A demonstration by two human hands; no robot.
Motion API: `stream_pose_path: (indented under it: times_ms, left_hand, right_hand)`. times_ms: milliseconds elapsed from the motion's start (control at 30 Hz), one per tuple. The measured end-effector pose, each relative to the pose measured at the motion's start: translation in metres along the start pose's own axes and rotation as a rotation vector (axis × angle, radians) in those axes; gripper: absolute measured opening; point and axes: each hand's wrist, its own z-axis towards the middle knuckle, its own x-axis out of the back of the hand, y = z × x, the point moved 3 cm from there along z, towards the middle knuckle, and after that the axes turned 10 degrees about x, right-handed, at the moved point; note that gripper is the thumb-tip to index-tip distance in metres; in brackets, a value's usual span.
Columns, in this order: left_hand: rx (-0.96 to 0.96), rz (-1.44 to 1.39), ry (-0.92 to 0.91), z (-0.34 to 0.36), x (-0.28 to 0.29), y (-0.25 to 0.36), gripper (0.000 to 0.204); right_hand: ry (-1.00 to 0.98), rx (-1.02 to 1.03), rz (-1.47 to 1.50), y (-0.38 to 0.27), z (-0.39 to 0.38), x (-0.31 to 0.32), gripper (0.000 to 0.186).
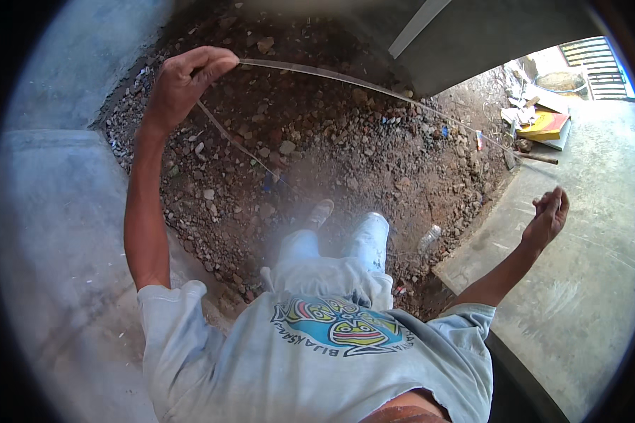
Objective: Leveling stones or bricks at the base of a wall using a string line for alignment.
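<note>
My left hand [190, 81], raised at the upper left, pinches a thin, pale, see-through strip [317, 72] that looks like plastic. One length of it arcs from the fingertips across to the right and fades just above my right hand. A second, slack length [233, 139] drops from below the left hand toward the rubble. At the right, over the concrete, my right hand [547, 218] is closed with its fingers curled. Whether the strip's faint end reaches into those fingers cannot be made out.
Stony, broken soil [317, 151] lies around my feet. Smooth concrete [56, 225] borders it at left, with another slab [564, 296] at right. A yellow-and-red box [545, 125] and a short stick [537, 158] lie by the right slab. A dark panel [501, 42] overhangs the top right.
</note>
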Motion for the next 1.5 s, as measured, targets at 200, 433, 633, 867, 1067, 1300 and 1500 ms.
stream_pose_path:
  times_ms: [200,433,633,867,1067,1300,1500]
  left_hand:
    - [0.171,-0.049,-0.116,0.029,-0.067,-0.096,0.027]
    - [-0.093,0.078,-0.313,-0.006,-0.289,-0.067,0.033]
    - [0.387,-0.345,-0.442,0.002,-0.382,-0.012,0.062]
    - [1.163,-0.594,-0.031,-0.083,-0.344,-0.131,0.059]
    - [1.654,-0.905,0.535,-0.261,-0.277,-0.165,0.040]
    - [1.962,-0.969,0.323,-0.428,-0.348,-0.205,0.036]
    - [1.640,-0.992,0.227,-0.189,-0.104,-0.365,0.041]
  right_hand:
    - [0.088,-0.149,-0.096,0.059,-0.021,0.029,0.022]
    - [0.229,-0.328,0.191,0.147,-0.004,0.031,0.020]
    - [0.170,-0.137,0.067,0.146,0.129,-0.081,0.017]
    - [-0.772,0.062,-0.229,0.194,0.140,-0.259,0.006]
    - [-1.176,0.103,-0.098,0.190,0.068,-0.448,0.007]
    - [-1.146,-0.018,-0.430,0.246,0.043,-0.559,0.025]
    - [-0.941,-0.172,-0.787,0.330,0.010,-0.533,0.030]
